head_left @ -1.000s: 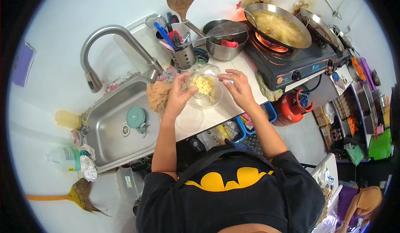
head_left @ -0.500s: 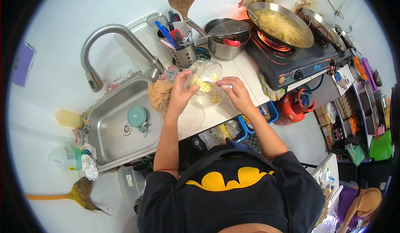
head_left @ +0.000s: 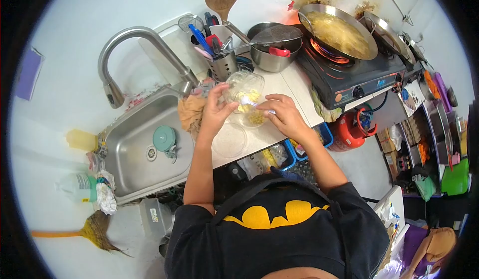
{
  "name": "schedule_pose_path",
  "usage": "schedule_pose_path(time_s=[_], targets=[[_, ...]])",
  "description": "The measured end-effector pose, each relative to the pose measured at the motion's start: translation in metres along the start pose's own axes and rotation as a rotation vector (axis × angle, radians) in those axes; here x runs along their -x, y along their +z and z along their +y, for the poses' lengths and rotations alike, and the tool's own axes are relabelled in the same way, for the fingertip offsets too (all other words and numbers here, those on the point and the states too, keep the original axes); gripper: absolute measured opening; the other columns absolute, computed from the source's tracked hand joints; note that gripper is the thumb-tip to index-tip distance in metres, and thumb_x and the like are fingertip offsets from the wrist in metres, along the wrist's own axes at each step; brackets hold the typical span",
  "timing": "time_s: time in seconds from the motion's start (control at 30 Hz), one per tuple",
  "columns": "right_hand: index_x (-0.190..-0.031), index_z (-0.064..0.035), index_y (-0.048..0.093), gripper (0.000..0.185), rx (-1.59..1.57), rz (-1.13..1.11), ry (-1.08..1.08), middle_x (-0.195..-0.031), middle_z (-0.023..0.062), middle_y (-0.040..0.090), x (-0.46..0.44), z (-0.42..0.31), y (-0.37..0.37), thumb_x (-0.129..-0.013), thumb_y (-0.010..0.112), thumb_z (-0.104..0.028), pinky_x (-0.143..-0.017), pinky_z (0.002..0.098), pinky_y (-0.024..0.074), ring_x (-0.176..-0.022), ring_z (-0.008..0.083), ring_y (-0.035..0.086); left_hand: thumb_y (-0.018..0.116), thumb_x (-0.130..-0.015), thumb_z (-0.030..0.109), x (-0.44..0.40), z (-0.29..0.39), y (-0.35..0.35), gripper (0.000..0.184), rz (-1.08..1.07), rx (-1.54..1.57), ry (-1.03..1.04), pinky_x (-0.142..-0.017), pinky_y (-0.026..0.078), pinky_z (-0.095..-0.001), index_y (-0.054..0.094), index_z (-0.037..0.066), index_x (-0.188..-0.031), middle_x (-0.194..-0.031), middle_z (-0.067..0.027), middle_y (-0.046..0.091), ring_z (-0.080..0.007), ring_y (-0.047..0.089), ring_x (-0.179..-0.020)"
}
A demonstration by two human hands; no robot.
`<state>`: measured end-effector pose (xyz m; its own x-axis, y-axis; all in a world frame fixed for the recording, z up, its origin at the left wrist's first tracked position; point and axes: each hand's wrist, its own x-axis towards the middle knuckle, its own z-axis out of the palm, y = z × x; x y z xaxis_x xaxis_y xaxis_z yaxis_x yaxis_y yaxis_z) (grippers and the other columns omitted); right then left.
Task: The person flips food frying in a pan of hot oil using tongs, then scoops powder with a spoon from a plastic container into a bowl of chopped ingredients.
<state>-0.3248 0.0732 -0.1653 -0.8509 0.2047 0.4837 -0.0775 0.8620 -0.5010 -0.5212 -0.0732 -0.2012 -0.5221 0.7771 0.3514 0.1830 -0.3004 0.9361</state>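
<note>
My left hand is closed on the side of a clear plastic tub, which is tilted. Pale yellow minced food, resembling chopped garlic, lies inside it. Between the fingers of my right hand is a white plastic spoon, its bowl at the tub's mouth among the yellow bits. Just below stands a second clear tub with a smaller amount of similar bits. A round clear lid lies flat on the counter beside my left wrist.
At left is a steel sink with a faucet and a tan cloth on its edge. Behind my hands are a utensil holder and steel bowl. At right, a wok of bubbling oil sits over a lit stove.
My right hand has shifted slightly, turning more palm-down, and the spoon's bowl has moved down and left in the tub. My left hand keeps its hold.
</note>
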Motion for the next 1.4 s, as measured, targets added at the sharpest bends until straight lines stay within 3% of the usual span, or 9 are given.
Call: schedule_pose_path(time_s=[0.3, 0.47, 0.67, 0.77, 1.0, 1.17, 1.27, 1.4], targets=[[-0.11, -0.012, 0.066, 0.024, 0.053, 0.025, 0.0, -0.107, 0.0104, 0.065, 0.002, 0.0, 0.005, -0.087, 0.059, -0.015, -0.098, 0.0415, 0.0369, -0.112, 0.0282, 0.053, 0.075, -0.081, 0.015, 0.001, 0.002, 0.005, 0.054, -0.007, -0.058, 0.012, -0.104, 0.038, -0.0444, 0.047, 0.011, -0.127, -0.142, -0.0095, 0.034, -0.0248, 0.037, -0.131], [-0.109, -0.0114, 0.066, 0.023, 0.01, 0.169, 0.016, -0.102, 0.0106, 0.065, -0.003, 0.001, 0.003, -0.087, 0.059, -0.016, -0.096, 0.0403, 0.0376, -0.109, 0.0276, 0.054, 0.075, -0.081, 0.014, 0.004, 0.006, 0.008, 0.054, -0.012, -0.048, -0.019, -0.104, 0.038, -0.0428, 0.047, 0.01, -0.127, -0.141, -0.0097, 0.034, -0.0245, 0.038, -0.131], [-0.106, -0.01, 0.067, 0.021, -0.017, 0.099, 0.103, -0.101, 0.0096, 0.066, 0.007, 0.002, -0.001, -0.088, 0.06, -0.016, -0.094, 0.0397, 0.0388, -0.102, 0.0273, 0.057, 0.075, -0.08, 0.012, 0.002, 0.005, 0.006, 0.053, 0.033, -0.069, 0.009, -0.105, 0.038, -0.0424, 0.048, 0.009, -0.126, -0.141, -0.0096, 0.035, -0.024, 0.038, -0.13], [-0.105, -0.0097, 0.068, 0.02, -0.047, 0.243, 0.064, -0.1, 0.0096, 0.066, 0.008, 0.004, -0.003, -0.088, 0.06, -0.017, -0.092, 0.0398, 0.0403, -0.098, 0.0284, 0.058, 0.075, -0.08, 0.012, 0.003, 0.008, 0.007, 0.052, 0.015, -0.079, 0.025, -0.105, 0.038, -0.0425, 0.048, 0.009, -0.125, -0.141, -0.0098, 0.035, -0.0237, 0.038, -0.13], [-0.107, -0.0088, 0.068, 0.021, -0.051, 0.222, 0.07, -0.1, 0.0104, 0.067, 0.02, 0.012, 0.01, -0.091, 0.059, -0.018, -0.088, 0.0381, 0.043, -0.097, 0.0278, 0.06, 0.074, -0.081, 0.011, 0.003, 0.007, 0.007, 0.052, 0.036, -0.159, 0.039, -0.105, 0.037, -0.0428, 0.048, 0.009, -0.126, -0.139, -0.0096, 0.038, -0.0239, 0.037, -0.131], [-0.107, -0.0069, 0.067, 0.021, -0.078, 0.359, 0.14, -0.101, 0.0109, 0.067, 0.019, 0.01, 0.009, -0.092, 0.058, -0.02, -0.089, 0.0369, 0.0431, -0.097, 0.0266, 0.06, 0.071, -0.083, 0.009, 0.001, -0.002, 0.001, 0.054, 0.041, 0.053, 0.025, -0.1, 0.04, -0.0381, 0.042, 0.007, -0.129, -0.134, -0.009, 0.042, -0.0212, 0.042, -0.124], [-0.108, -0.0075, 0.067, 0.021, -0.191, 0.256, 0.183, -0.101, 0.0106, 0.067, 0.024, 0.016, 0.016, -0.092, 0.059, -0.018, -0.089, 0.0368, 0.0433, -0.097, 0.0265, 0.06, 0.069, -0.085, 0.008, -0.003, -0.007, -0.001, 0.053, 0.06, 0.158, 0.006, -0.096, 0.042, -0.035, 0.04, 0.006, -0.13, -0.131, -0.0092, 0.045, -0.0196, 0.045, -0.118], [-0.105, -0.0101, 0.067, 0.019, -0.057, 0.345, -0.005, -0.097, 0.0089, 0.067, 0.0, -0.003, 0.003, -0.089, 0.061, -0.018, -0.088, 0.0385, 0.0438, -0.095, 0.0267, 0.06, 0.067, -0.087, 0.009, -0.001, -0.001, 0.003, 0.05, 0.073, 0.248, -0.061, -0.093, 0.044, -0.0318, 0.04, 0.006, -0.13, -0.13, -0.0087, 0.046, -0.018, 0.049, -0.113]])
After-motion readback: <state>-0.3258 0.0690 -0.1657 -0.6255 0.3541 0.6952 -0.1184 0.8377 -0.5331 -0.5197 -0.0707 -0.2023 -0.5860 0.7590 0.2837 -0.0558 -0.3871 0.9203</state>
